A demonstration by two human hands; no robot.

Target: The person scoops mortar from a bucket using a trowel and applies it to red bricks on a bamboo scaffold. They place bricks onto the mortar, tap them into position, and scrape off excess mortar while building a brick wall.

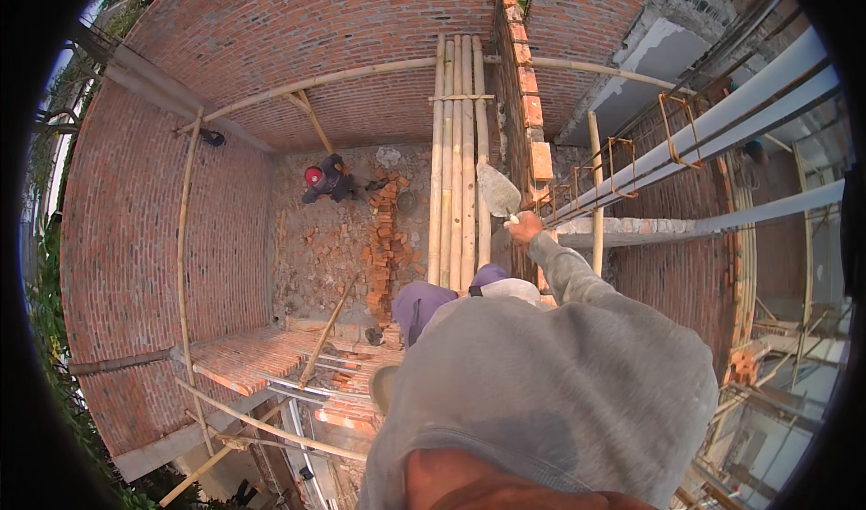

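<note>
Dusty ground [290, 169] — long pile of orange bricks [382, 244], loose brick pieces [312, 236] scattered beside it.

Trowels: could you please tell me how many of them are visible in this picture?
1. The trowel is in the right hand, near the top of the brick wall and the wooden poles. Others may be hidden from this view.

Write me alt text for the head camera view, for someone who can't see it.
A person's right hand grips a trowel beside the top of a narrow brick wall, next to a row of pale poles. Below, a co-worker in red headwear is near piled bricks.
</note>
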